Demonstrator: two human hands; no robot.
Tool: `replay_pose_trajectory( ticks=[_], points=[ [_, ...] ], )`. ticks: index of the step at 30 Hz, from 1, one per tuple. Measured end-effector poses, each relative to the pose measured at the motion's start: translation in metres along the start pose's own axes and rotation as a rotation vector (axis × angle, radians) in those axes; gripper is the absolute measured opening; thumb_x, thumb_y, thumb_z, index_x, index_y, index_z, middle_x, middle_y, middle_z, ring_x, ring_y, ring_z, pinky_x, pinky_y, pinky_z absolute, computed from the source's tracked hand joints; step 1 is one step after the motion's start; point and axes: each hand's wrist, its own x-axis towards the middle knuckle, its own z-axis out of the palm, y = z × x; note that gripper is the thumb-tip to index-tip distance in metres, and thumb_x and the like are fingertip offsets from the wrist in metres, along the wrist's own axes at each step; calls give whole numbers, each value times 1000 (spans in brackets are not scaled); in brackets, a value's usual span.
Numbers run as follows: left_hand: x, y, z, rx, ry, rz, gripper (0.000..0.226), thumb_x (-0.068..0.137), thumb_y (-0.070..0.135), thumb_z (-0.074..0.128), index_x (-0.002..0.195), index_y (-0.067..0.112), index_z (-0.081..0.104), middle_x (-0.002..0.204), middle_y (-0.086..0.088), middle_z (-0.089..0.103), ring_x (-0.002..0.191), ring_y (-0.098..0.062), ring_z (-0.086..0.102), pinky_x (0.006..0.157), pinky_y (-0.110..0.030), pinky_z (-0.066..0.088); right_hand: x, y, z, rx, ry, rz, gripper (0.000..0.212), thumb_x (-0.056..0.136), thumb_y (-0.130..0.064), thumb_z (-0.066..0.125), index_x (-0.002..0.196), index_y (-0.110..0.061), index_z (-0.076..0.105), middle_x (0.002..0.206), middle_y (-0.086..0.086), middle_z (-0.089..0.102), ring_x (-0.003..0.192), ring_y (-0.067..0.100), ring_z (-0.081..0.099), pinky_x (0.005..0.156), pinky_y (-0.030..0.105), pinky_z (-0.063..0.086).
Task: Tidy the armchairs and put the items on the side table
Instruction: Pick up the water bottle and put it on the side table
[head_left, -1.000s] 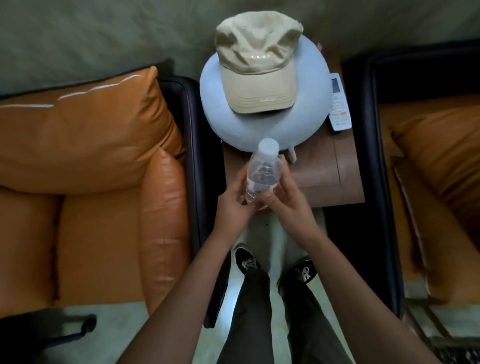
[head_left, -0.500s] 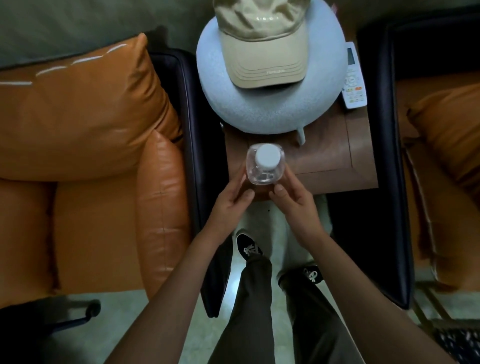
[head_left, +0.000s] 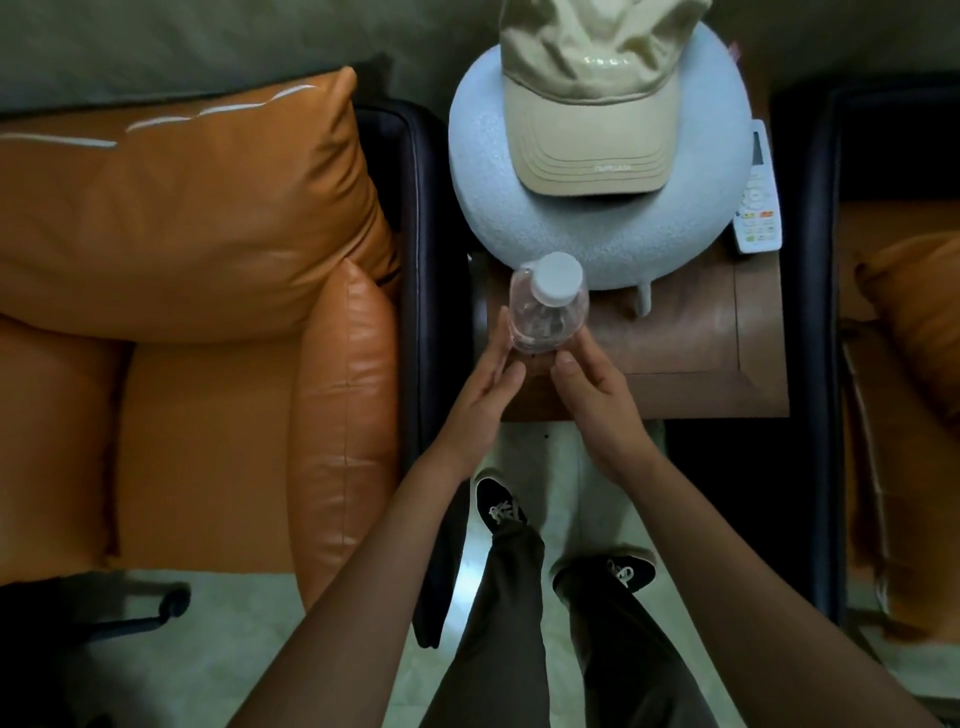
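Bottle (head_left: 546, 321), clear, capped, upright on side table (head_left: 691, 345), fingers (head_left: 502, 339) touching

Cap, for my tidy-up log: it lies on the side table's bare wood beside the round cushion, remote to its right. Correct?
No. The head view shows the cap lying on top of the round cushion, not on bare wood beside it. The remote does lie to the right, on the side table.

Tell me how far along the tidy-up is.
Done: cap on the round cushion, remote beside it, all on the side table. In hand: bottle upright on the table, left hand and right hand flanking it. Left: release it; visible armchair seats hold only cushions.
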Motion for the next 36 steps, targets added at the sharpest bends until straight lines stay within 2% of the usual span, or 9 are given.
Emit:
replay_pose_trajectory(
  ticks=[4,9,14,17,19,21,25,29,36],
  points=[
    [9,4,-2,-28,28,-22,61,107,12,38,159,26,12,166,5,18,150,-7,10,123,-45,9,9,-3,4,17,-15,8,68,100,-8,50,159,-29,23,160,-3,37,149,15,31,122,55,25],
    [17,4,-4,-66,47,-38,60,106,15,40,158,31,14,164,12,20,147,4,20,125,-38,19,14,1,6,39,-24,27,78,93,3,47,159,-28,20,161,-3,35,150,13,30,122,54,24],
    [20,0,-1,-73,63,-6,71,102,4,46,159,26,11,163,12,23,138,16,29,112,-16,32,18,8,7,58,3,37,79,92,10,43,159,-27,24,160,-5,37,149,11,31,122,52,25],
    [19,-9,-2,-46,132,-44,70,101,2,50,159,22,17,161,5,31,143,0,33,116,-24,33,12,8,7,47,56,79,78,92,11,42,159,-26,24,158,-8,39,145,6,37,121,42,29],
    [15,-12,-3,1,193,-75,68,99,1,52,157,22,24,159,3,35,145,-10,34,109,-17,39,1,9,4,28,124,160,76,94,9,45,158,-27,27,157,-11,39,135,-3,45,117,33,35],
    [5,-9,-1,15,221,-123,63,99,2,52,155,23,31,157,1,37,145,-12,33,97,-10,41,-14,7,-2,-25,165,197,74,94,6,49,157,-27,29,153,-11,40,130,-4,47,113,30,37],
    [-24,-5,7,125,192,-236,58,98,1,52,150,24,42,154,-5,42,144,-11,34,106,-21,33,-48,0,-18,-35,219,310,72,94,7,50,157,-19,28,146,-10,42,120,2,55,98,17,44],
    [-51,-6,19,192,157,-322,60,98,7,54,152,28,37,156,-6,38,143,-16,35,110,-27,32,-91,-5,-34,0,271,368,64,97,-2,54,155,-21,34,152,-3,43,139,13,42,117,38,36],
    [-84,-4,52,391,64,-425,55,99,12,54,151,20,39,146,-10,49,119,-17,53,87,-24,39,-182,5,-74,-51,332,515,42,101,-14,54,142,-19,49,132,6,57,103,14,58,82,34,51]
  ],
)
